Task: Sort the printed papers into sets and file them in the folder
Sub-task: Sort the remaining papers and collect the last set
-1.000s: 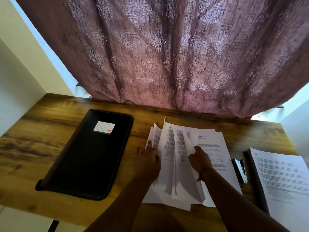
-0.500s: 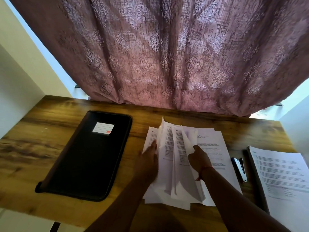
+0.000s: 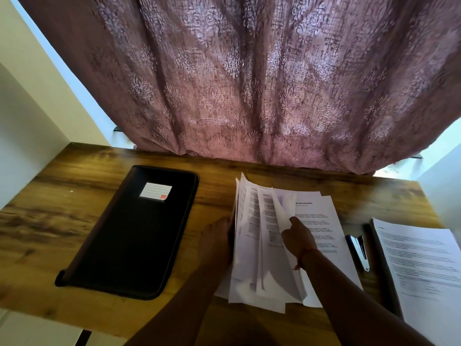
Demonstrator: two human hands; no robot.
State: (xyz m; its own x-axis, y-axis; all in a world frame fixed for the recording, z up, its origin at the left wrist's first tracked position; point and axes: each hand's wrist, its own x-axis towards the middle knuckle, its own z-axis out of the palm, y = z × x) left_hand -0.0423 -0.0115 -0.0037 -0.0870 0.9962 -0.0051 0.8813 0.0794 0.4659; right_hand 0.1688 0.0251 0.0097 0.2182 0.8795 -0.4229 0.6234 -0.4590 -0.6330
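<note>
Presently I log the desk [image 3: 74, 196] first, then the black zip folder [image 3: 134, 233] lying shut at left, contents unseen. Printed papers [image 3: 252, 245] sit fanned at centre, several sheets lifted on edge; a second stack [image 3: 419, 258] lies flat far right, a stapler [image 3: 360, 250] between them. Sheets look light, limp and slippery against each other; I judge a pinch at a free long edge is best, and a loose grip would let them slide. Left hand [image 3: 217, 243] rests at the fan's left edge, fingers hidden behind it, state unclear. Right hand [image 3: 298, 239] has its fingers curled, pinching a raised sheet.
</note>
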